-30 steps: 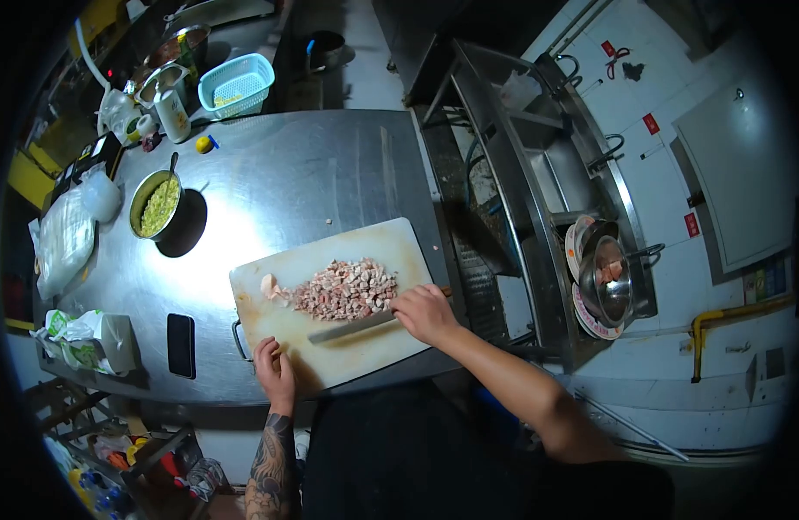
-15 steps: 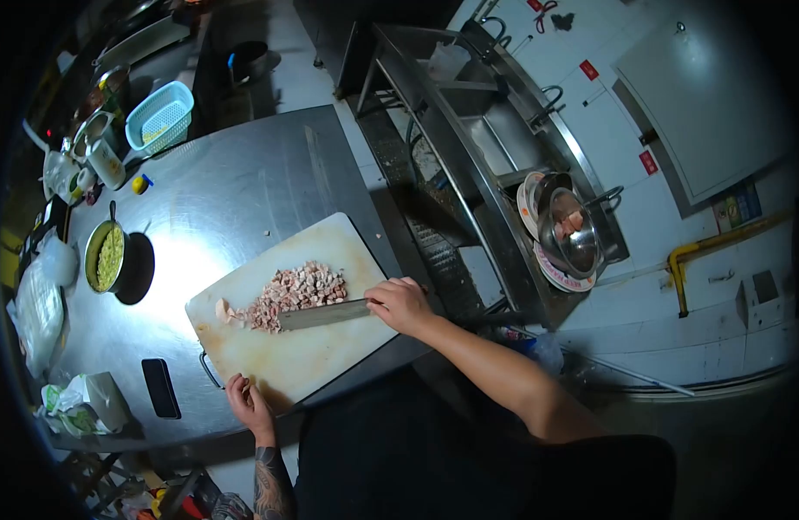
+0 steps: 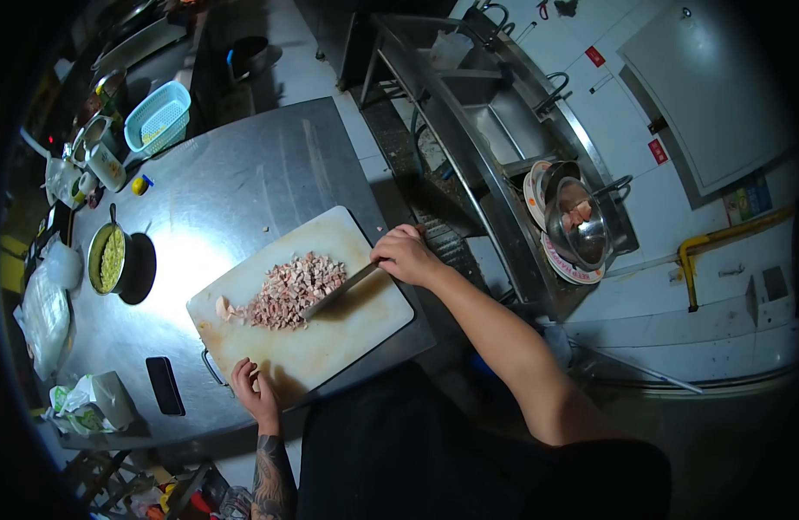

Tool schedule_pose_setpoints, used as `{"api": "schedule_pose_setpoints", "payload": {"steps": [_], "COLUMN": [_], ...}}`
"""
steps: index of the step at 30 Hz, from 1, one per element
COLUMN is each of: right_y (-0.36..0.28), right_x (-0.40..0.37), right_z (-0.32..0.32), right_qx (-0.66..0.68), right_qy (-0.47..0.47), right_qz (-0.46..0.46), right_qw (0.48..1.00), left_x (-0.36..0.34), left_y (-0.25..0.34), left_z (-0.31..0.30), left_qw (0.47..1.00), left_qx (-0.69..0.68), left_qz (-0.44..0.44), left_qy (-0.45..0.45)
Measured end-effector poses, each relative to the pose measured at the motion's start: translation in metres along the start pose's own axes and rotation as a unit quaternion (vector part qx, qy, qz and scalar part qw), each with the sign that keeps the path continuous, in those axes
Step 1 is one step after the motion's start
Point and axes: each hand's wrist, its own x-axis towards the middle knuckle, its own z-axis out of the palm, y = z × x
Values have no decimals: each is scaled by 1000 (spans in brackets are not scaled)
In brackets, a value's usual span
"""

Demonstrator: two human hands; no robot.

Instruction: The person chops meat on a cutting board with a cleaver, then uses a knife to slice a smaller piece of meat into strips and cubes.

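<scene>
My right hand (image 3: 406, 254) is closed round the handle of a kitchen knife (image 3: 341, 291). Its blade slants across a white cutting board (image 3: 330, 351), the far end at the near side of a heap of chopped meat (image 3: 287, 290). A larger pale piece of meat (image 3: 224, 307) lies at the heap's left end. My left hand (image 3: 256, 390) rests by the board's near left edge, thumb apart from the loosely bent fingers, holding nothing. The board's wire handle (image 3: 213, 368) sticks out just left of it.
On the steel table (image 3: 243, 173) are a black phone (image 3: 164, 386), a pot of chopped green food (image 3: 111, 258), a blue basket (image 3: 159, 117) and plastic bags (image 3: 46, 316). To the right, a steel sink (image 3: 499, 130) holds stacked plates (image 3: 573, 270) and a metal bowl of meat pieces (image 3: 581, 227).
The knife has turned from showing its broad side to a steeper slant, its far end shifting right along the heap. My right hand has moved slightly up and right; my left hand slightly up.
</scene>
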Motion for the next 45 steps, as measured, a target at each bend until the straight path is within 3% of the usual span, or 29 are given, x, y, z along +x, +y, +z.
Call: {"api": "schedule_pose_setpoints", "payload": {"steps": [4, 8, 10, 13, 25, 30, 32, 35, 38, 41, 45], "right_y": [-16, -46, -54, -65, -71, -84, -89, -85, -73, -80, -76], "right_x": [-20, -6, 12, 32, 22, 8, -1, -12, -14, -13, -8], "right_z": [-6, 17, 35, 42, 53, 35, 24, 16, 38, 47, 40], "right_qx": [27, 37, 23, -15, -16, -17, -40, -55, -27, -41, -66], "right_qy": [-67, -73, -53, 12, 63, 55, 30, -15, 15, 18, 24], "right_qz": [-16, -43, -55, 9, 63, 34, 31, 25, 31, 100, 75], "right_qw": [997, 996, 997, 1000, 996, 998, 998, 998, 999, 994, 995], "left_x": [-2, -12, -16, -19, -19, -8, -3, 8, 16, 20, 14], "left_y": [0, -11, -10, -3, -1, 0, 0, -2, 2, 28, 32], "left_z": [-5, -10, -11, -11, -13, -18, -26, -27, -30, -37, -27], "left_qw": [1000, 1000, 1000, 999, 1000, 999, 997, 998, 991, 997, 993], "left_qx": [-5, 5, 12, 5, 6, 23, 38, 49, 91, 30, 43], "left_qz": [7, -1, -10, -17, -8, 10, 52, 39, 86, 43, 60], "left_qy": [15, 21, 16, 28, 27, 31, 32, 23, 51, 64, 97]}}
